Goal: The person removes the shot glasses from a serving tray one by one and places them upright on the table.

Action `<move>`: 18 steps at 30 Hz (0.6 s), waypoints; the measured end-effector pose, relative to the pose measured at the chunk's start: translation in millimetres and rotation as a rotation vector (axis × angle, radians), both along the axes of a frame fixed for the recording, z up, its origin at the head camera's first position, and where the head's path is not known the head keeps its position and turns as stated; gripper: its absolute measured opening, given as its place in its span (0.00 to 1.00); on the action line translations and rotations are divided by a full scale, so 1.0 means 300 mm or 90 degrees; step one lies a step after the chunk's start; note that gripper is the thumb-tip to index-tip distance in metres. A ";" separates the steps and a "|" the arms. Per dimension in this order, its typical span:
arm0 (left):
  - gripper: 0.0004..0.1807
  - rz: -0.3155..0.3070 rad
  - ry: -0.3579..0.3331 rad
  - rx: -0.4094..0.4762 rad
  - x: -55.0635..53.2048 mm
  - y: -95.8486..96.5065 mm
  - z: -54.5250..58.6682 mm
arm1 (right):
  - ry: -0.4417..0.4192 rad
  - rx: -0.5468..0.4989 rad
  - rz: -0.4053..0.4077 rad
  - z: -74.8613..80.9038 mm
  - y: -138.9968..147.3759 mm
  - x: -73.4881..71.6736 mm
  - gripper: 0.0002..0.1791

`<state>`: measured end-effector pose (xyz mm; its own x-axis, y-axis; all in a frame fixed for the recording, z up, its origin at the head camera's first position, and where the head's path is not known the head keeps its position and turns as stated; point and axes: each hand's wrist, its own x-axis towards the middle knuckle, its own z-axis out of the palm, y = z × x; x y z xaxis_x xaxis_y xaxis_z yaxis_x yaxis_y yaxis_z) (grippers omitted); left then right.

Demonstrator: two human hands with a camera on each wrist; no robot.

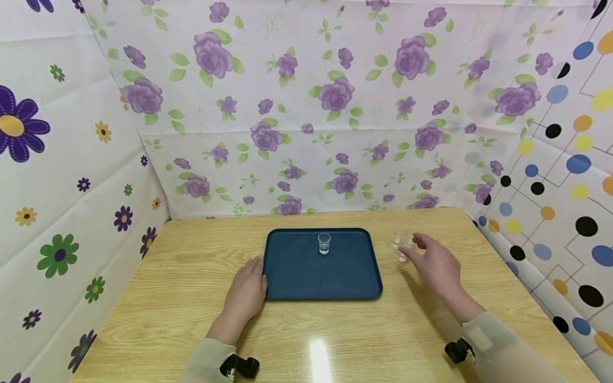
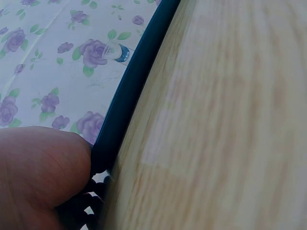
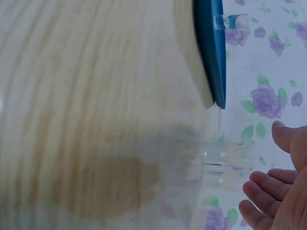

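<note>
A blue rectangular tray point(image 1: 297, 271) lies on the table, with one small clear shot glass point(image 1: 324, 244) upright near its back edge. My left hand point(image 1: 246, 287) rests against the tray's left side, fingers stretched along the rim; in the left wrist view its thumb side point(image 2: 43, 167) meets the tray's edge. To the right of the tray, my right hand point(image 1: 437, 264) reaches toward a group of clear shot glasses point(image 1: 402, 256) on the table. The right wrist view shows thumb and fingers spread apart beside a shot glass point(image 3: 228, 154), with another shot glass point(image 3: 223, 179) beside it.
The wooden table point(image 1: 191, 255) extends to both sides and in front of the tray. A flowered cloth point(image 1: 306, 175) hangs behind it, with patterned cloths along the left and right sides. Both wrists carry black camera mounts point(image 1: 239, 366).
</note>
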<state>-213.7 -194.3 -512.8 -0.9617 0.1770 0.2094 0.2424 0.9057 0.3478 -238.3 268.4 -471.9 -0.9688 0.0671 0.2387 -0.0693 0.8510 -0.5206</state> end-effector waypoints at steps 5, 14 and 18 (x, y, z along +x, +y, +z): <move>0.28 0.001 -0.004 -0.002 0.000 -0.001 0.002 | 0.036 0.006 0.010 0.031 -0.030 0.006 0.44; 0.28 0.002 -0.006 -0.010 -0.006 -0.003 -0.004 | 0.054 0.000 0.042 0.077 -0.111 0.006 0.47; 0.28 0.004 -0.007 -0.011 -0.005 -0.005 -0.004 | 0.039 0.011 0.069 0.086 -0.156 0.001 0.49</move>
<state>-215.1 -195.9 -514.1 -0.9650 0.1744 0.1960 0.2330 0.9131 0.3346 -238.1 221.5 -446.1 -0.9536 -0.0420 0.2983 -0.1928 0.8459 -0.4972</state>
